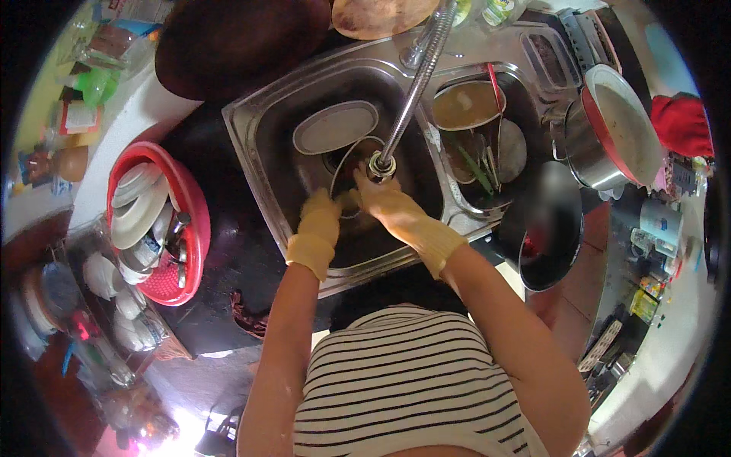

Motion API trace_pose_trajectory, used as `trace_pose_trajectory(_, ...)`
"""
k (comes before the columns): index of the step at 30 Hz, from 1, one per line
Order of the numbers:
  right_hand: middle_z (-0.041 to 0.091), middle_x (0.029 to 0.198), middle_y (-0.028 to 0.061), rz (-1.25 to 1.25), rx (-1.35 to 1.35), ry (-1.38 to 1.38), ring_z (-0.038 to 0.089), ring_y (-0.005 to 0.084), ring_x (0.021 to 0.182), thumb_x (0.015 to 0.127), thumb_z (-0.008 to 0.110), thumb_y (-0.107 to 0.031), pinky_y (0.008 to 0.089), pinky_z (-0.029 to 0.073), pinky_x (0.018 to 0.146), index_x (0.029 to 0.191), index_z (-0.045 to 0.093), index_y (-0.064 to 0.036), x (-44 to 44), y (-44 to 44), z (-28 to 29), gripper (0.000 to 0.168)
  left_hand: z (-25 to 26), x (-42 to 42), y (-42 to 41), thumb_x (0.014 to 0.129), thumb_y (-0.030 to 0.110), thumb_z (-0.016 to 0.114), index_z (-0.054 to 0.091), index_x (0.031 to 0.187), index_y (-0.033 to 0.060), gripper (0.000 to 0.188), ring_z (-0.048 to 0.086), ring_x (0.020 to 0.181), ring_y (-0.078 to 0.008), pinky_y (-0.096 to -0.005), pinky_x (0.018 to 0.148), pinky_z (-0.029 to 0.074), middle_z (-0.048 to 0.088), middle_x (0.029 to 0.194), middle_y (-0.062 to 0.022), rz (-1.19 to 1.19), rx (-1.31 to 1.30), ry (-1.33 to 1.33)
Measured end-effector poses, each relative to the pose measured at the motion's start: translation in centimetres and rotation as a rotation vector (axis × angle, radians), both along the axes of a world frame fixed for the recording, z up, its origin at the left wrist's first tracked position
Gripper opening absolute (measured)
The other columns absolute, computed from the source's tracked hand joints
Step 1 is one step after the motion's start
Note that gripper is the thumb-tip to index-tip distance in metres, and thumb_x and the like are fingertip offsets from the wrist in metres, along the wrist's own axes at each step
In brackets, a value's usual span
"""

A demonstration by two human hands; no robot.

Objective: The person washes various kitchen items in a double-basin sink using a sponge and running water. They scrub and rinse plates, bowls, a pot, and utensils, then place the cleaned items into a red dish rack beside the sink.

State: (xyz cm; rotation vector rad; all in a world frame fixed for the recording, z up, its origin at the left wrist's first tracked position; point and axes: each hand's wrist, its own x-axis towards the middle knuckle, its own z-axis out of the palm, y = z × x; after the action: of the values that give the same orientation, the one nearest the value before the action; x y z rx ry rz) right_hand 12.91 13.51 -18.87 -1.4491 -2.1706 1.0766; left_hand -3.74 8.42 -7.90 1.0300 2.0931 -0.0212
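My left hand (320,220), in a yellow rubber glove and blurred, is at the near left rim of a round vessel (341,162) in the left sink basin (274,177). Only the vessel's thin pale rim shows clearly. Under the tap head (381,164), my right hand (381,200), gloved alike, reaches into the vessel; its fingers are partly hidden. Whether they grip anything cannot be made out. Just beyond the vessel, an oval pale dish (336,127) rests in the same basin.
The right basin holds an oval dish of murky liquid (465,105) and several utensils (485,165). A red basket (200,228) of dishes stands left. A steel pot (591,143) and a dark pan (551,228) are right. A flexible metal tap hose (420,85) crosses above the sink.
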Motion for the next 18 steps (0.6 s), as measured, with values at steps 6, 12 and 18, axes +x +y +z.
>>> trace_pose_trajectory(6, 0.066, 0.125, 0.0175, 0.065, -0.090, 0.032, 0.055, 0.0373, 0.126, 0.095, 0.059, -0.031, 0.0491, 0.044, 0.107, 0.126, 0.062, -0.004, -2.0, -2.7, -2.9, 0.041, -2.8, 1.0, 1.4, 0.099, 0.041, 0.048, 0.068, 0.123, 0.0033, 0.049, 0.062, 0.118, -0.0478, -0.0518, 0.099, 0.049, 0.066, 0.122, -0.0313, -0.058, -0.130, -0.212)
trace_pose_trajectory(12, 0.069, 0.125, 0.0166, 0.417, -0.375, -0.142, 0.058, 0.0426, 0.121, 0.093, 0.061, -0.038, 0.0541, 0.041, 0.106, 0.116, 0.068, -0.004, -2.0, -0.4, 12.1, 0.041, -4.8, 0.5, -1.3, 0.097, 0.032, 0.057, 0.066, 0.132, 0.0080, 0.043, 0.066, 0.118, -0.0365, -0.0444, 0.100, 0.050, 0.068, 0.129, -0.0216, 0.557, 0.089, -0.407)
trace_pose_trajectory(18, 0.068, 0.126, 0.0134, 0.556, 0.187, -0.327, 0.057, 0.0372, 0.125, 0.097, 0.057, -0.043, 0.0516, 0.041, 0.107, 0.122, 0.066, -0.011, -3.9, -0.5, 7.1, 0.042, 3.3, 0.3, 0.6, 0.094, 0.020, 0.062, 0.062, 0.142, 0.0148, 0.049, 0.062, 0.124, -0.0320, -0.0418, 0.102, 0.049, 0.069, 0.126, -0.0201, 0.473, 0.149, -0.378)
